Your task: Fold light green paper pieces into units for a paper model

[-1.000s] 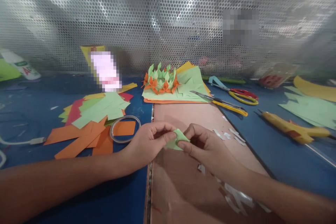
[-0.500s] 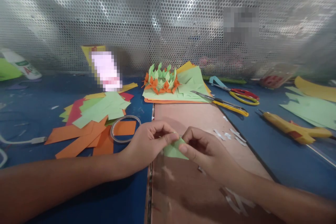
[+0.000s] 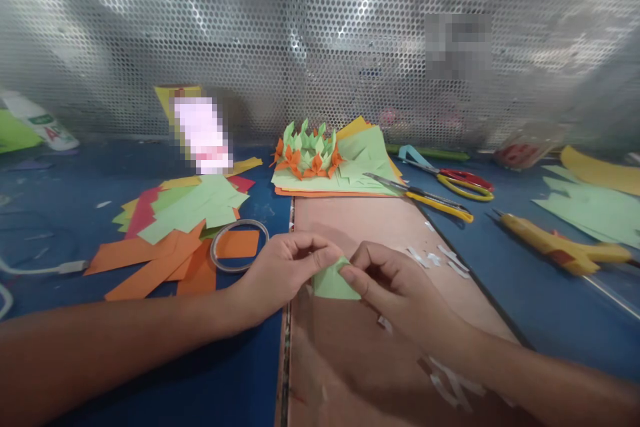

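Observation:
Both my hands pinch one small folded piece of light green paper just above a brown board. My left hand grips its upper left edge between thumb and fingers. My right hand pinches its upper right corner with the fingers curled. The paper hangs down between the two hands as a flat pointed shape.
A green and orange folded paper ornament sits on stacked paper sheets behind the board. Loose orange, green and red strips and a tape ring lie to the left. Yellow-handled scissors, a second pair of scissors and a yellow glue gun lie to the right. A perforated metal screen closes the back.
The green paper has been turned and flattened between my fingers, so more of its face shows. Both hands stayed in nearly the same place.

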`<state>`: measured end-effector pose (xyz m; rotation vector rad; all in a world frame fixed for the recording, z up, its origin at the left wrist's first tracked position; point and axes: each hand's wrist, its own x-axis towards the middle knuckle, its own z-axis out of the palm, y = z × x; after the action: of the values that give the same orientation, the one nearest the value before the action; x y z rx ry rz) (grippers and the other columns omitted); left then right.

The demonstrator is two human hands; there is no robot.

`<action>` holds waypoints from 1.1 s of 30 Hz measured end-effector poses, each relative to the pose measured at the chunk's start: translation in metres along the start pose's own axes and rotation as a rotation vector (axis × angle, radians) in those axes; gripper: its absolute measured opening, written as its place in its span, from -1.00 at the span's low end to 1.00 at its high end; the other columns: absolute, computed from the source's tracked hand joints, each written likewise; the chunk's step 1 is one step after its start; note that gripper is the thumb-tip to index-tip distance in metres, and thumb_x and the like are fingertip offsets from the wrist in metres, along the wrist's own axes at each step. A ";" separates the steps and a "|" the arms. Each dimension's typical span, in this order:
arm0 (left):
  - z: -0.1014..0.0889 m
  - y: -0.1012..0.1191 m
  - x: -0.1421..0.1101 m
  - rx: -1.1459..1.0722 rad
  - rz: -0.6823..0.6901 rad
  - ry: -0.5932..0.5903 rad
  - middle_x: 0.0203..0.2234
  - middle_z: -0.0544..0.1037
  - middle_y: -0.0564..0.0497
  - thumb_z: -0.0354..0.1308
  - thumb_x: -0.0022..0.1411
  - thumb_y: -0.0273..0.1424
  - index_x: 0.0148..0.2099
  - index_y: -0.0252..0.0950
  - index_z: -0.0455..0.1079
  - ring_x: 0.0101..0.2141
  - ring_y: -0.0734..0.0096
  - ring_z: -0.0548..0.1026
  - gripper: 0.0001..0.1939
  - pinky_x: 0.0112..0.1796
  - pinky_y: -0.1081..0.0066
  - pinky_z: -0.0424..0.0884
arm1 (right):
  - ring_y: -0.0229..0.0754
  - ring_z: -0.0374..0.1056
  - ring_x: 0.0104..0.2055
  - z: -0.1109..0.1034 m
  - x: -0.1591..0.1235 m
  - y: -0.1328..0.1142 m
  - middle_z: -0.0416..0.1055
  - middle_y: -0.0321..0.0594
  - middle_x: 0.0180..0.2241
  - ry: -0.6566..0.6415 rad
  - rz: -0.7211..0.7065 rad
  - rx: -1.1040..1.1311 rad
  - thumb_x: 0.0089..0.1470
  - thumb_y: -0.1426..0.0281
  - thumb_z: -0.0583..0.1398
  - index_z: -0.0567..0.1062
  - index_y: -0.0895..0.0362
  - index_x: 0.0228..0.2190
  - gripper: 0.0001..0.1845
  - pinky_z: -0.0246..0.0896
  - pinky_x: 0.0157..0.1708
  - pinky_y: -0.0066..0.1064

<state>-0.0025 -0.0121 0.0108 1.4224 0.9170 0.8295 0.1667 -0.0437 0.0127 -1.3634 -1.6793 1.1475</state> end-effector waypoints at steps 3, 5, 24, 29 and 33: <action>0.000 -0.002 0.001 -0.041 0.020 -0.079 -0.42 0.48 0.05 0.23 0.02 -0.32 -0.32 -0.33 0.41 -0.38 0.48 0.40 -0.81 -0.31 0.49 0.31 | -0.41 -0.07 -0.71 0.001 0.000 -0.001 0.04 -0.49 -0.73 0.018 0.063 0.047 -0.01 0.11 0.13 0.18 0.09 -0.59 -0.64 -0.14 -0.75 -0.57; 0.001 -0.003 0.001 -0.094 0.008 -0.090 -0.44 0.47 0.07 0.27 -0.02 -0.35 -0.31 -0.33 0.40 -0.41 0.52 0.40 -0.79 -0.33 0.50 0.32 | -0.42 -0.08 -0.72 0.001 0.000 0.000 0.03 -0.50 -0.74 0.018 0.079 0.065 -0.02 0.10 0.13 0.18 0.09 -0.59 -0.63 -0.14 -0.77 -0.58; -0.002 -0.006 0.007 -0.453 -0.179 -0.049 -0.41 0.51 0.09 0.31 -0.05 -0.38 -0.27 -0.30 0.38 -0.41 0.55 0.46 -0.74 -0.29 0.48 0.35 | -0.39 0.09 -0.60 -0.007 0.002 0.002 0.18 -0.38 -0.62 -0.046 0.040 0.264 0.15 0.13 0.00 0.27 0.14 -0.56 -0.61 0.02 -0.62 -0.57; -0.001 -0.004 0.006 -0.561 -0.064 -0.070 -0.41 0.51 0.11 0.21 0.07 -0.43 -0.33 -0.28 0.30 -0.34 0.54 0.47 -0.87 -0.21 0.47 0.34 | -0.32 0.20 -0.48 -0.006 0.001 0.007 0.24 -0.34 -0.49 0.042 -0.132 0.229 0.09 0.23 0.12 0.23 0.07 -0.35 -0.80 0.17 -0.49 -0.50; 0.001 -0.002 0.002 -0.502 0.016 -0.139 -0.24 0.52 0.07 0.14 0.14 -0.50 -0.38 -0.26 0.17 -0.24 0.52 0.46 -0.84 -0.17 0.49 0.30 | -0.27 0.26 -0.40 -0.007 0.003 0.010 0.28 -0.28 -0.40 0.197 -0.315 0.002 0.07 0.36 0.14 0.27 0.06 -0.36 -0.90 0.21 -0.38 -0.43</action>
<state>-0.0010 -0.0112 0.0092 1.0336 0.5403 0.8859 0.1759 -0.0392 0.0062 -1.1204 -1.6750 0.8088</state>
